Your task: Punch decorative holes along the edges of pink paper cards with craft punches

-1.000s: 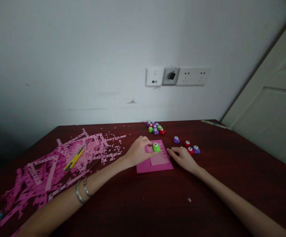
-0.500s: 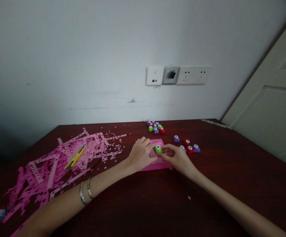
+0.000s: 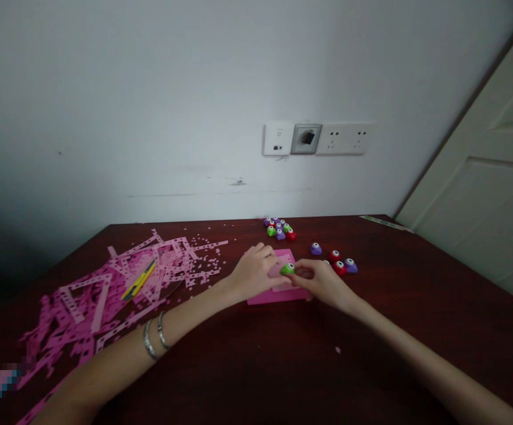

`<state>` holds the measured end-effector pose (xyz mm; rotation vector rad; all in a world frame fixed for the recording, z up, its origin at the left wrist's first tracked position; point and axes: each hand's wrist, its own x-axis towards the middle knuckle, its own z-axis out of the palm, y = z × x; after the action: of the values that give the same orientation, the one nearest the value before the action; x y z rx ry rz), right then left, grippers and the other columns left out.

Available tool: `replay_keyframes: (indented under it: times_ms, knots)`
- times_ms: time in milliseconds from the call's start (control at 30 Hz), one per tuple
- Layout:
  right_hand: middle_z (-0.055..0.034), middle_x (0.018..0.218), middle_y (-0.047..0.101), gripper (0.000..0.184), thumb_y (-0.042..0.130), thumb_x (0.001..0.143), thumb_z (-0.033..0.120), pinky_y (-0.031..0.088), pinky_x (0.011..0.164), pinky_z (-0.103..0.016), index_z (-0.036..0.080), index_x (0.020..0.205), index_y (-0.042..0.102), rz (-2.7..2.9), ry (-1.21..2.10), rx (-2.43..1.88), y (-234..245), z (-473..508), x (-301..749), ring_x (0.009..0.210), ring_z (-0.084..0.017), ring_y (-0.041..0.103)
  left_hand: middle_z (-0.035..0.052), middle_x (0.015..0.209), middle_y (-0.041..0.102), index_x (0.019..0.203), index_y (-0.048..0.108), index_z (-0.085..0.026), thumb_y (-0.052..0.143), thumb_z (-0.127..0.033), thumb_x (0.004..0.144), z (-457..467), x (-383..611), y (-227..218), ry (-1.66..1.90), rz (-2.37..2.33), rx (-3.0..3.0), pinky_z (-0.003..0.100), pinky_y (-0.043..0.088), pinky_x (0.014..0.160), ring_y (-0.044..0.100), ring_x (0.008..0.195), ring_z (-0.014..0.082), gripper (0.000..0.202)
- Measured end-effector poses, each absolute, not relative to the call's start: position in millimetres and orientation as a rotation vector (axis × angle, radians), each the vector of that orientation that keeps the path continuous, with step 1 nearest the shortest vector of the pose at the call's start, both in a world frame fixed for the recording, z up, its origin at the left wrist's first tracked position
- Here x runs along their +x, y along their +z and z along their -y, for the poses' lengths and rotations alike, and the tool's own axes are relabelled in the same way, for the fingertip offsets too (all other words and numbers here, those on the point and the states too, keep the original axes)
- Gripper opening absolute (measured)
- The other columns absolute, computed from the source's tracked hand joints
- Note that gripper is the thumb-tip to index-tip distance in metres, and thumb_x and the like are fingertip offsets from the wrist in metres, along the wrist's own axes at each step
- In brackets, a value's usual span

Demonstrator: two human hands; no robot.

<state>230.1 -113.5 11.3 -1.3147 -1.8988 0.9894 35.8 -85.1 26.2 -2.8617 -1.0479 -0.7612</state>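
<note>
My right hand (image 3: pixel 320 282) pinches a small green craft punch (image 3: pixel 287 269) with a white round button between thumb and fingers. Close to its left, my left hand (image 3: pixel 256 273) is closed with bent fingers over a pink paper (image 3: pixel 285 256), seemingly gripping a piece of it near the punch; its fingertips are partly hidden. Under both hands lies more pink paper, a darker sheet below a lighter one. Right of my right hand sit several red and purple punches, such as a red punch (image 3: pixel 339 268) and a purple punch (image 3: pixel 315 249).
A cluster of green, red and purple punches (image 3: pixel 280 234) stands near the wall. Punched pink paper scraps (image 3: pixel 101 301) heap on the left, with a yellow utility knife (image 3: pixel 139 281) on top. Wall sockets (image 3: pixel 345 139) are above the dark table (image 3: pixel 283 372); a narrow strip (image 3: pixel 384 223) lies far right.
The green punch has moved slightly right and tilted in my right hand, away from my left fingers. My left hand stays almost in place over the pink paper.
</note>
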Motion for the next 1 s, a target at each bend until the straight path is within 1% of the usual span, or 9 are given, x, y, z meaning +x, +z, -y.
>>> replay_keyframes:
  times_ms: [100,167,333,433,533,667,800,867,1000]
  knots:
    - [-0.0025,0.070,0.059,0.035,0.054,0.079,0.049,0.047,0.035,-0.021,0.015,0.084,0.061,1.975,1.011,-1.343,18.7,108.0,243.4,0.048,-0.011,0.054,0.0046,0.082,0.062,0.082,0.066,-0.017,0.053,-0.036,0.081,63.8,25.6,25.4,-0.878,1.247,-2.922,0.029,0.042,0.073,0.054,0.080,0.0165,0.024]
    - [-0.0027,0.072,0.057,0.039,0.053,0.078,0.052,0.048,0.035,-0.022,0.015,0.085,0.061,2.004,0.991,-1.370,21.4,103.4,253.2,0.051,-0.011,0.055,0.0046,0.079,0.065,0.077,0.068,-0.016,0.054,-0.027,0.077,50.0,17.5,23.5,-0.864,1.415,-2.968,0.027,0.043,0.069,0.057,0.073,0.0155,0.018]
    - [-0.0027,0.080,0.053,0.039,0.050,0.080,0.052,0.051,0.037,-0.023,0.016,0.093,0.057,2.063,0.954,-1.359,13.5,95.7,273.3,0.056,-0.011,0.053,0.0058,0.078,0.070,0.075,0.071,-0.014,0.053,-0.018,0.071,30.3,3.7,14.6,-0.691,1.647,-3.100,0.025,0.044,0.064,0.062,0.070,0.0164,0.018]
    - [-0.0054,0.092,0.051,0.036,0.047,0.083,0.048,0.050,0.039,-0.022,0.017,0.099,0.054,2.090,0.898,-1.353,4.0,95.9,280.6,0.065,-0.013,0.054,0.0073,0.079,0.070,0.076,0.071,-0.012,0.053,-0.017,0.070,23.9,3.9,4.9,-0.688,1.675,-3.094,0.024,0.044,0.063,0.063,0.070,0.0171,0.020]
    - [-0.0069,0.097,0.049,0.029,0.043,0.086,0.042,0.050,0.045,-0.023,0.019,0.101,0.054,2.166,0.822,-1.326,-2.2,97.7,284.5,0.072,-0.015,0.054,0.0073,0.080,0.070,0.078,0.070,-0.012,0.051,-0.018,0.072,18.8,8.8,-4.6,-0.696,1.670,-3.072,0.024,0.045,0.065,0.063,0.072,0.0172,0.021]
    - [-0.0082,0.100,0.051,0.025,0.042,0.088,0.038,0.051,0.064,-0.031,0.020,0.098,0.056,2.266,0.708,-1.291,-4.4,98.9,286.4,0.085,-0.020,0.053,0.0069,0.084,0.070,0.081,0.070,-0.013,0.050,-0.020,0.075,15.4,16.4,-10.7,-0.682,1.662,-3.053,0.025,0.046,0.069,0.063,0.075,0.0165,0.022]
    - [-0.0083,0.101,0.053,0.025,0.040,0.089,0.036,0.044,0.085,-0.039,0.020,0.099,0.057,2.325,0.627,-1.264,-6.8,98.2,289.0,0.093,-0.022,0.052,0.0065,0.087,0.069,0.080,0.069,-0.014,0.052,-0.020,0.074,14.3,21.2,-12.7,-0.650,1.668,-3.024,0.025,0.046,0.073,0.062,0.079,0.0165,0.018]
    - [-0.0084,0.102,0.054,0.026,0.040,0.089,0.034,0.042,0.088,-0.038,0.019,0.100,0.058,2.344,0.598,-1.247,-8.2,98.3,290.8,0.094,-0.021,0.052,0.0065,0.087,0.068,0.079,0.068,-0.015,0.054,-0.021,0.074,14.1,22.8,-13.8,-0.649,1.684,-2.995,0.026,0.045,0.074,0.062,0.080,0.0170,0.017]
    - [-0.0083,0.102,0.056,0.026,0.039,0.089,0.033,0.043,0.086,-0.036,0.019,0.098,0.059,2.349,0.587,-1.243,-7.4,101.2,293.0,0.092,-0.021,0.054,0.0062,0.085,0.067,0.078,0.067,-0.016,0.059,-0.030,0.073,14.9,25.4,-15.9,-0.664,1.737,-2.932,0.027,0.045,0.071,0.061,0.080,0.0184,0.017]
